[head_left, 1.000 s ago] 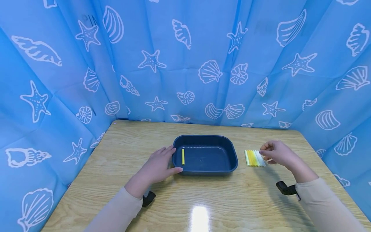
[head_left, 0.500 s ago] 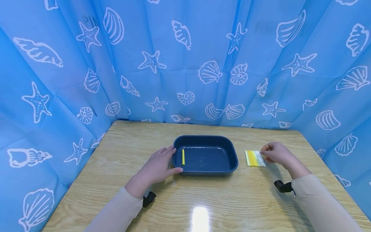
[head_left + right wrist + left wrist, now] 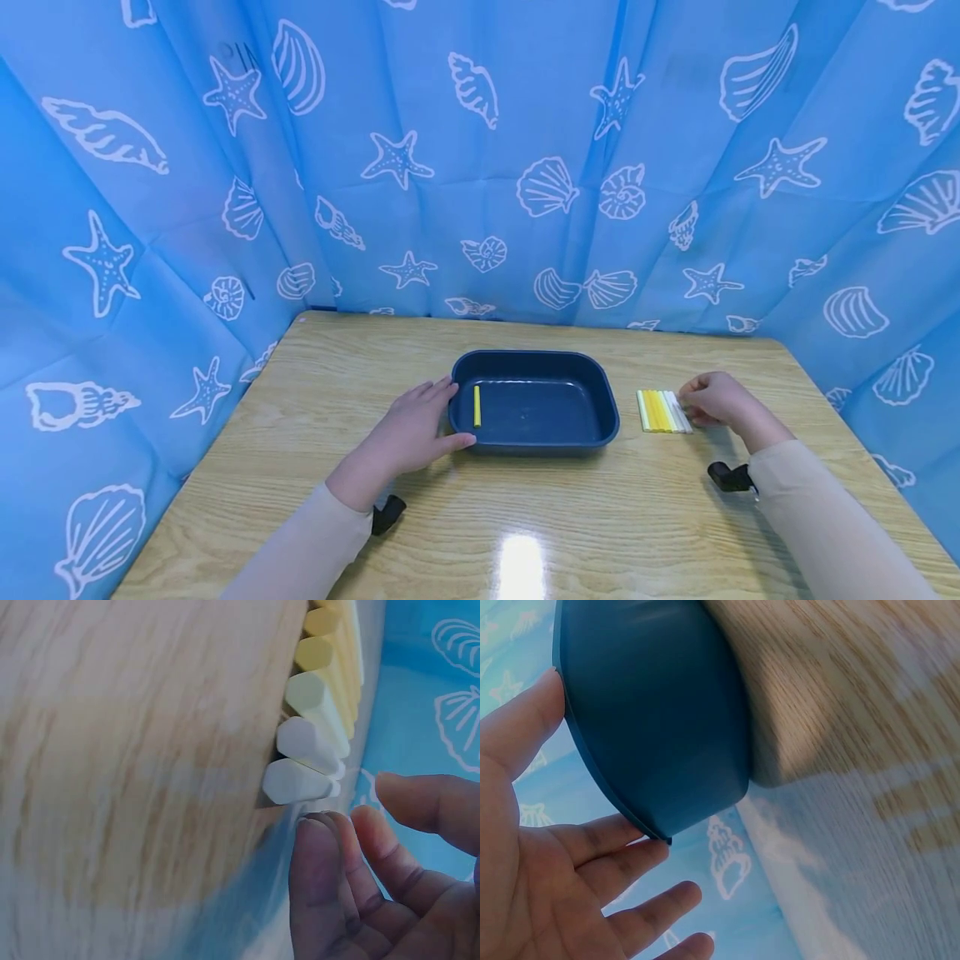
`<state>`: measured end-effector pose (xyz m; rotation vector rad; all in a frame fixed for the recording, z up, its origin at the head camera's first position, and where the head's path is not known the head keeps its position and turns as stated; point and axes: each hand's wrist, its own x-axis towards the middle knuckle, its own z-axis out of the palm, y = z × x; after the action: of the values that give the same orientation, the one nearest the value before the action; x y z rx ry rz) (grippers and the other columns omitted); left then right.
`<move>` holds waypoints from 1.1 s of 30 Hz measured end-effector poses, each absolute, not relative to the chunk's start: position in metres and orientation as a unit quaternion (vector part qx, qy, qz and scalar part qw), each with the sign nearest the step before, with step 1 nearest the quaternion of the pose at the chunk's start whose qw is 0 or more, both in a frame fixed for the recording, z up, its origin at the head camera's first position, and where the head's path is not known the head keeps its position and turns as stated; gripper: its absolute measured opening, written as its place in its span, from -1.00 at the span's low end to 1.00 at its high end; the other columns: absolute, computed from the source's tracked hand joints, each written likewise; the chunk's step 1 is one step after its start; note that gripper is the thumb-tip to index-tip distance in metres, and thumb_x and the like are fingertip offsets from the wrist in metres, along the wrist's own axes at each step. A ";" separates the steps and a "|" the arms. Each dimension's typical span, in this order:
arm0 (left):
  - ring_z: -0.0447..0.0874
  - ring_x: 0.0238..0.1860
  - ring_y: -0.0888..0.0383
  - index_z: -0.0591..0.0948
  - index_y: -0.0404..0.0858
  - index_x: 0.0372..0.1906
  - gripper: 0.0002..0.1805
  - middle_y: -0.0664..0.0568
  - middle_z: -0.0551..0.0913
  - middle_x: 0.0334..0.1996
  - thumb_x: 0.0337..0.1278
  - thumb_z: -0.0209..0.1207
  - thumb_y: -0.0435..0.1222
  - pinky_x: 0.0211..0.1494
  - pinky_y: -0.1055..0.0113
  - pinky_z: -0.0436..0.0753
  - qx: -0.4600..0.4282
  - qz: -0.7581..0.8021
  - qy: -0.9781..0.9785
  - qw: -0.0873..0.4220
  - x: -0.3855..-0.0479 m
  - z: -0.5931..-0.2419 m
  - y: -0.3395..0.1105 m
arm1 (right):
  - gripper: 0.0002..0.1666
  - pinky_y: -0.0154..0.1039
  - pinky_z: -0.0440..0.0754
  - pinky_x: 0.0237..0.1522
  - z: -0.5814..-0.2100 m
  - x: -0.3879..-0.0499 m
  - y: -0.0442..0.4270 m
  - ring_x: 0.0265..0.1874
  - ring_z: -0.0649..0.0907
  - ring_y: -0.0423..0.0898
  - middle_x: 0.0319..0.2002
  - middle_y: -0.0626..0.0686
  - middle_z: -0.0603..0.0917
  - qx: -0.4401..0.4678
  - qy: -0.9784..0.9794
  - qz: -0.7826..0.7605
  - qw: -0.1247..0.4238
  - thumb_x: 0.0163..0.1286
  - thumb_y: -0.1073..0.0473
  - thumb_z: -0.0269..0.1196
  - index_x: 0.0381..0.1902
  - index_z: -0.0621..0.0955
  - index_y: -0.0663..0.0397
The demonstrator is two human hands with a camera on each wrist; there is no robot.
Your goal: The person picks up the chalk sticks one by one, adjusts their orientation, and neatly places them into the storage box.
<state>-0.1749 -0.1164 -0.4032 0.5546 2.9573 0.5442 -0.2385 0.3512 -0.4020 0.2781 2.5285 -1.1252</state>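
Note:
My left hand [image 3: 408,429] rests at the left end of a dark blue plastic tray [image 3: 534,357], fingers spread. In the left wrist view, the thumb and a couple of fingertips touch the rim of the tray [image 3: 652,712]. One yellow chalk stick [image 3: 477,407] lies inside at the left. To the right of the tray, a row of chalk sticks [image 3: 660,411], white, pale yellow and yellow, lies side by side on the table. My right hand [image 3: 717,402], fingers bent, is at the row's right end. In the right wrist view, its fingertips are beside the outermost white chalk stick [image 3: 289,781], not gripping it.
A wooden table [image 3: 600,517] carries everything. Blue curtains [image 3: 450,217] printed with white shells and starfish hang behind and at both sides. Black wrist mounts [image 3: 729,477] stick out by both cuffs.
My right hand has lowered slightly and come closer to the white end of the chalk row. My left hand stays at the tray, and the yellow chalk stick inside has not moved.

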 end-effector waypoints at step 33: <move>0.12 0.52 -0.20 0.27 -0.27 0.52 -0.05 -0.16 0.21 0.52 0.21 0.24 0.20 0.51 -0.16 0.15 0.180 0.178 0.967 0.041 -0.176 -0.405 -0.117 | -0.64 -0.21 0.67 -0.39 -0.412 -0.242 0.351 -0.46 0.58 -0.08 -0.31 0.15 0.57 0.118 0.888 -0.399 0.195 0.44 0.35 0.17 0.09 0.44 0.51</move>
<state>-0.1759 -0.1168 -0.4054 0.5501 2.9606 0.5445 -0.2420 0.3510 -0.4115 0.3312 2.4892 -1.1187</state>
